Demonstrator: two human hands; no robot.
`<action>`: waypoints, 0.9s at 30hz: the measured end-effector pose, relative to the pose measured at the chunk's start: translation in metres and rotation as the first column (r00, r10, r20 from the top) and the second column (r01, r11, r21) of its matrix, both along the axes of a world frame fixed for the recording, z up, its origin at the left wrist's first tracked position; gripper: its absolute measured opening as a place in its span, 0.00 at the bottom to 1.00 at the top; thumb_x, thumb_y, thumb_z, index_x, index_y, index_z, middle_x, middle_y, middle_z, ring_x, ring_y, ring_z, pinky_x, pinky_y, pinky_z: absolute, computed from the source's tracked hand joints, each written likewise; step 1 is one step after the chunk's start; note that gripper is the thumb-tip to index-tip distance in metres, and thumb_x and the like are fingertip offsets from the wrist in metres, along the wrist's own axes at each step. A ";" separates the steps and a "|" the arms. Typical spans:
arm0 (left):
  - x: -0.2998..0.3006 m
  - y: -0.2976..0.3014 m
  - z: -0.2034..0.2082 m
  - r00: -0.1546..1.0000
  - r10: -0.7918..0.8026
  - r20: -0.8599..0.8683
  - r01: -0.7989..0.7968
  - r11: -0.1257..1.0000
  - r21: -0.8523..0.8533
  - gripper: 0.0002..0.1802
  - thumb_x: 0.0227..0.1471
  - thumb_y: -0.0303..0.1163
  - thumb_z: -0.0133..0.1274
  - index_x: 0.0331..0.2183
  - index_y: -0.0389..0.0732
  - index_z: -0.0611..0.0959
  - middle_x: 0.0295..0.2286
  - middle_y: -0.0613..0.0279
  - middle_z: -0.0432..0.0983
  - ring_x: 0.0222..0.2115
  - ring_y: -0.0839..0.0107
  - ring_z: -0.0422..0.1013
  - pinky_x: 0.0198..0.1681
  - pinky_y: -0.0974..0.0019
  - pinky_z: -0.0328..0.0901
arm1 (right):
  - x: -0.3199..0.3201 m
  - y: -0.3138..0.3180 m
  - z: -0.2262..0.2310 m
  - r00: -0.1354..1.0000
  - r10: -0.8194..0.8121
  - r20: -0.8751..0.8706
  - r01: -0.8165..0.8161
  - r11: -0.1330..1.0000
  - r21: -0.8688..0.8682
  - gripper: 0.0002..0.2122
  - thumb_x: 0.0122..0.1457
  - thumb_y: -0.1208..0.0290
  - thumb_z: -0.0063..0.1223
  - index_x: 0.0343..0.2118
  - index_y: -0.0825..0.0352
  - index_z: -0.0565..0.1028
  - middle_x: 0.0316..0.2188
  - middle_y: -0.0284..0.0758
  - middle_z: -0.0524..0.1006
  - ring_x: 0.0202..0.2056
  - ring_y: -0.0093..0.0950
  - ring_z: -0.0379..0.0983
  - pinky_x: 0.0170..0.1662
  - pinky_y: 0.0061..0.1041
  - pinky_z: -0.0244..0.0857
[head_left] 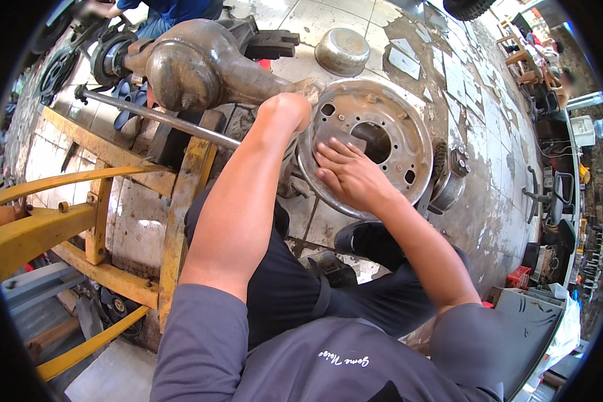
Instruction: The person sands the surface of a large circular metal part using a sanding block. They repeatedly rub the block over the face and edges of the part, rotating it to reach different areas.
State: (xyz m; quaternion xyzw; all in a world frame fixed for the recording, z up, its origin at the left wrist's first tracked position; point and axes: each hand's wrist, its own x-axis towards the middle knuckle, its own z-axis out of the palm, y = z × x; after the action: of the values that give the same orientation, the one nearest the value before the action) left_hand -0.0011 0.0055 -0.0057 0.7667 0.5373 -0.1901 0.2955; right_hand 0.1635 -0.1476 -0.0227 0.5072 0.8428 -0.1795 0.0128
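A worn steel wheel rim (402, 124) stands tilted in front of me, its brown-stained face turned up, with a large centre hole and smaller bolt holes. My right hand (348, 174) lies on the left part of that face, fingers stretched and slightly spread. Beneath the fingers is a flat brown sheet (359, 142) that looks like sandpaper, pressed against the metal. My left hand (301, 110) is bent down at the rim's upper left edge, beside the end of a rusty axle housing (184, 63). Its fingers are hidden behind the wrist.
A yellow metal frame (94, 231) and a long steel bar (161, 120) stand on the left. An upturned metal pan (342, 51) sits beyond the rim. A round metal hub part (451, 187) is at its right. Broken tiles (404, 61) lie on the floor. Another person (174, 17) is at the far left.
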 end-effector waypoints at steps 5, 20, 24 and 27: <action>-0.006 0.002 -0.006 0.981 -0.193 0.006 0.192 0.977 0.088 0.10 0.44 0.25 0.54 0.29 0.33 0.88 0.27 0.46 0.83 0.29 0.56 0.81 0.34 0.54 0.73 | -0.015 0.005 -0.019 0.997 -0.063 -0.043 0.069 0.987 0.145 0.29 0.71 0.48 0.30 0.61 0.69 0.67 0.66 0.43 0.62 0.69 0.43 0.51 0.70 0.45 0.44; -0.006 0.008 -0.016 0.998 -0.031 -0.050 0.029 0.999 -0.027 0.14 0.46 0.24 0.53 0.35 0.34 0.87 0.34 0.42 0.82 0.37 0.51 0.80 0.42 0.54 0.72 | -0.022 -0.012 -0.017 0.982 -0.159 -0.098 0.169 0.981 0.099 0.32 0.70 0.46 0.30 0.62 0.72 0.65 0.66 0.46 0.62 0.69 0.45 0.50 0.70 0.47 0.42; -0.003 0.009 -0.022 0.998 -0.031 -0.049 0.031 1.000 -0.004 0.13 0.46 0.26 0.53 0.35 0.34 0.87 0.35 0.41 0.81 0.38 0.49 0.80 0.43 0.53 0.72 | -0.029 0.007 -0.027 0.977 -0.194 -0.086 0.207 0.957 0.201 0.32 0.70 0.46 0.29 0.63 0.72 0.64 0.67 0.46 0.60 0.70 0.44 0.48 0.70 0.46 0.40; -0.007 0.007 -0.019 1.000 -0.002 -0.020 0.002 1.000 0.000 0.14 0.49 0.26 0.51 0.36 0.35 0.87 0.36 0.41 0.81 0.39 0.49 0.79 0.44 0.53 0.71 | -0.029 0.006 -0.027 0.976 -0.205 -0.071 0.213 0.967 0.139 0.34 0.70 0.44 0.26 0.64 0.71 0.62 0.68 0.45 0.58 0.70 0.43 0.47 0.71 0.45 0.38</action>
State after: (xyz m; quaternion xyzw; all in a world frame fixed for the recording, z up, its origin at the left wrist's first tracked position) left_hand -0.0078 0.0129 -0.0247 0.7654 0.5394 -0.1980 0.2900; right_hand 0.1341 -0.1417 -0.0495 0.5877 0.7954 -0.1319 -0.0668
